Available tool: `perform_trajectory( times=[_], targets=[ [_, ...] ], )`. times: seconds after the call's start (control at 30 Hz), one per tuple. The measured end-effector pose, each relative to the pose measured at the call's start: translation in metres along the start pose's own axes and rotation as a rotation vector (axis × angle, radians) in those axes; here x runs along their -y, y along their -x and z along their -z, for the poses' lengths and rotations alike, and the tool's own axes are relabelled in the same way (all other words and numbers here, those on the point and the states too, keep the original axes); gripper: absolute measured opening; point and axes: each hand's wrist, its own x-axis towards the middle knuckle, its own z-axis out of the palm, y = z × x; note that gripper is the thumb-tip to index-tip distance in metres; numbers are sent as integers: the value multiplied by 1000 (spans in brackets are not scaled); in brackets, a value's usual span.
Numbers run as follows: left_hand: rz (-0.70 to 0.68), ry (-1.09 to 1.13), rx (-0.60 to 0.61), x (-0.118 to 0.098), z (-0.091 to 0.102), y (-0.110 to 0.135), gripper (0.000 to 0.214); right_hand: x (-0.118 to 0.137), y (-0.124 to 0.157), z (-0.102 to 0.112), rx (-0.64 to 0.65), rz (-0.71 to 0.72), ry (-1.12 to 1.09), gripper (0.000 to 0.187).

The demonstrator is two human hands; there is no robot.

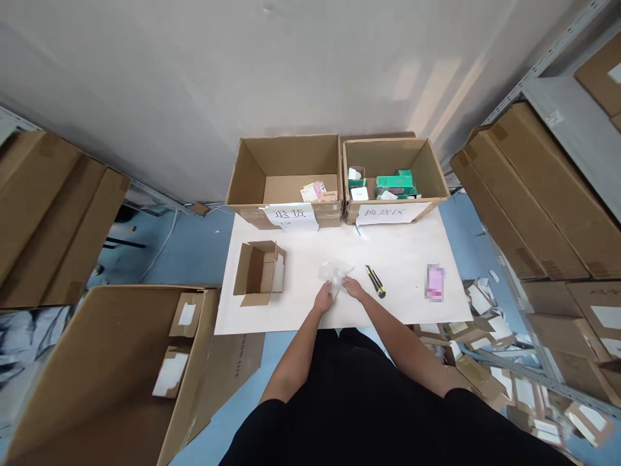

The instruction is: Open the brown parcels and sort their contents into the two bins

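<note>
As a small open carton (pixel 259 272) stands at the left of the white-topped table (pixel 301 310), the left hand (pixel 323 299) grasps a crumpled clear plastic wrap (pixel 334 275) near the table's front edge, and the right hand (pixel 353 287) grasps the same wrap just beside it. Just right of the right hand lies a yellow-and-black utility knife (pixel 375 281), then a blurred pink packet (pixel 435 283). Behind, two open cartons with Chinese-lettered paper labels stand side by side: the left carton (pixel 286 162) holds small cards (pixel 315 191), the right carton (pixel 392 158) green boxes (pixel 395 183).
</note>
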Motion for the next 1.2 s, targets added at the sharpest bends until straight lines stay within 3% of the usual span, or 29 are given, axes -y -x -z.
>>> perform_trajectory(
  times=[0.17,0.3,0.4,0.5,0.53,0.57,0.63,0.73,0.83,0.93,1.07,1.2],
  targets=[
    [-251,215,-114,-50,5,21,67,33,25,11,-88,46,-456,42],
    [-356,307,-94,-57,39,51,49,62,52,37,-150,40,-615,35],
    [-309,275,-183,-27,98,61,39,83,69,53,-228,52,-651,51],
    [-68,22,-537,29,173,64,35,111,77,49,-284,81,-642,59],
    [46,-75,-591,50,195,66,33,123,77,42,-296,104,-630,56],
    [150,-153,-593,70,212,70,31,135,76,31,-311,132,-614,52],
    [293,-236,-464,106,232,80,33,162,71,1,-354,183,-568,44],
    [308,-243,-252,139,223,98,42,203,57,-55,-430,255,-472,39],
    [241,-236,-254,147,194,110,46,236,39,-112,-478,418,-322,31],
    [178,-243,-247,141,169,120,53,253,21,-160,-453,539,-36,26],
    [135,-264,-256,129,151,132,44,245,11,-205,-225,361,508,30],
    [109,-253,-263,125,145,139,32,217,21,-226,-39,296,669,34]
  ],
)
